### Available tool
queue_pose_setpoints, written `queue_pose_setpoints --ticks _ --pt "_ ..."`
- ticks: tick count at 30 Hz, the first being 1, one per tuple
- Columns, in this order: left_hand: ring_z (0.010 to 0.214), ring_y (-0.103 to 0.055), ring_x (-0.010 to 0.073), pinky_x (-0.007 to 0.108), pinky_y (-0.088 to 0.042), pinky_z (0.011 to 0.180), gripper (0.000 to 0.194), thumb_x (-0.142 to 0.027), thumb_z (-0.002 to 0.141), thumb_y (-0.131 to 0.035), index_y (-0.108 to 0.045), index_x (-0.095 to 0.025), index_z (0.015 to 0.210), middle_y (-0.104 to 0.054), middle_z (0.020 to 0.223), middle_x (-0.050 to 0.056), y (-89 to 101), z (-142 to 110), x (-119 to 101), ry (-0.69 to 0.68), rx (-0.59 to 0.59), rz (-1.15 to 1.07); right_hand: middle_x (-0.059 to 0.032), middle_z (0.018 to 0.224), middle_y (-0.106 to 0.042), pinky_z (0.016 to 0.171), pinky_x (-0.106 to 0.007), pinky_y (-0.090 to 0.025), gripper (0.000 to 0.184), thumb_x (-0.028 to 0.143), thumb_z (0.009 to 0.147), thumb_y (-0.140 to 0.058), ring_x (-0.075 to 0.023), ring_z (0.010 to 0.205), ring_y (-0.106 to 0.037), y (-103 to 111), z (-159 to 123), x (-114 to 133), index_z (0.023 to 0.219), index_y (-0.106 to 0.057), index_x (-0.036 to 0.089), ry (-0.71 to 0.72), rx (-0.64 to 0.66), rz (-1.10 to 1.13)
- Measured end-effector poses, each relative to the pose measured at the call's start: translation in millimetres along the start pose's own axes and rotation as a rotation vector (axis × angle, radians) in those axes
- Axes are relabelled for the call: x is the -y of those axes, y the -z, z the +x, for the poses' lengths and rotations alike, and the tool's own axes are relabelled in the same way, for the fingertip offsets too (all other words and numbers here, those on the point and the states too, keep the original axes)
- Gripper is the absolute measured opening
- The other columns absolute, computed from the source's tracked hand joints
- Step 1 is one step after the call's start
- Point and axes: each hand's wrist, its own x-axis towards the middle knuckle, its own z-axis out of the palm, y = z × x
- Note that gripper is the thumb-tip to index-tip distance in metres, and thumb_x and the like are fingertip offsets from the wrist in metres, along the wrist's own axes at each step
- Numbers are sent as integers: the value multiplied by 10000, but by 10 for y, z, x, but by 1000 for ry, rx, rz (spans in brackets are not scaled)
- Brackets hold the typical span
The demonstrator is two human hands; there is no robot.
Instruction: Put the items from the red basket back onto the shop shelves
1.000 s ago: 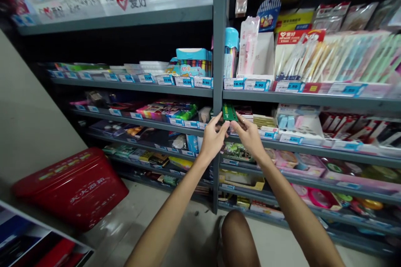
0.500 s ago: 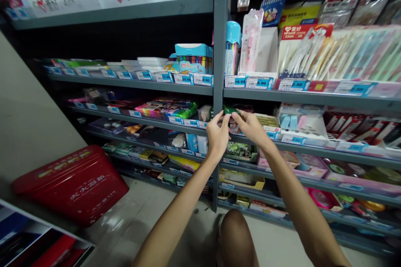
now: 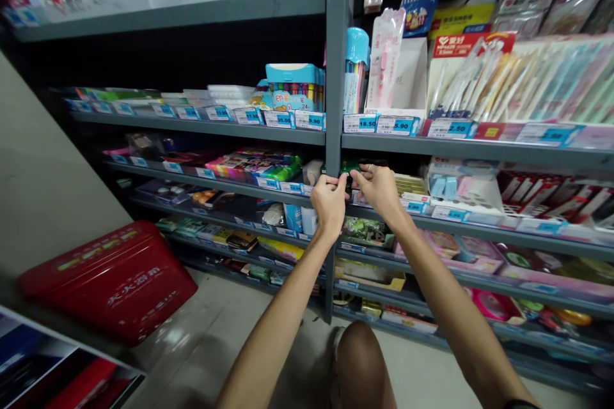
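At the grey upright post [image 3: 332, 77], my left hand [image 3: 330, 204] is closed, its thumb and fingers pinched in front of the shelf edge. My right hand [image 3: 378, 190], with a ring on one finger, is closed too, and its fingertips nearly meet the left ones. Just behind and between the fingertips shows a small dark green item [image 3: 352, 169], mostly covered. Whatever the fingers pinch is too small and hidden to name. Beside the right hand lie flat gold-coloured packs [image 3: 410, 184] behind a price tag [image 3: 415, 207].
Grey shelves hold marker sets [image 3: 295, 89], a display of pens [image 3: 527, 83], a white tray of erasers [image 3: 460, 188] and a yellow tray [image 3: 371, 275]. A red fire-extinguisher box [image 3: 110, 281] stands on the floor at left. My knee [image 3: 362, 364] is below the hands.
Both hands have shifted slightly at the shelf. The right hand's fingers are more curled, and the left hand is a little lower and further left.
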Motion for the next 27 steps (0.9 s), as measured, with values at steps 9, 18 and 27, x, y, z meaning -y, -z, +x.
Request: queue_pose_setpoints --ticks 9,18,27 --pt "457 -628 153 224 -413 538 360 -482 973 -794 -538 -245 884 -697 581 -33 21 44 -4 52 18 -33 -114 870 -832 498 -217 -530 444 398 1079 -773 -154 515 -698 -16 172 45 1362 -764 56 -54 41 -34" --pt "453 -606 151 226 -394 525 275 -458 1065 -624 -541 -250 906 -589 492 -67 244 9 -53 -22 -45 -172 -166 1015 -827 928 -321 -573 333 370 1158 -571 -281 1013 -804 -74 174 273 1105 -832 171 -17 103 -635" --pt "537 -603 142 222 -458 613 196 -314 1030 -597 -556 -239 854 -601 557 -52 373 327 171 -36 -137 -219 -233 1127 -795 986 -401 -579 370 297 1175 -484 -369 1186 -777 -89 222 437 1250 -805 128 -49 170 -821"
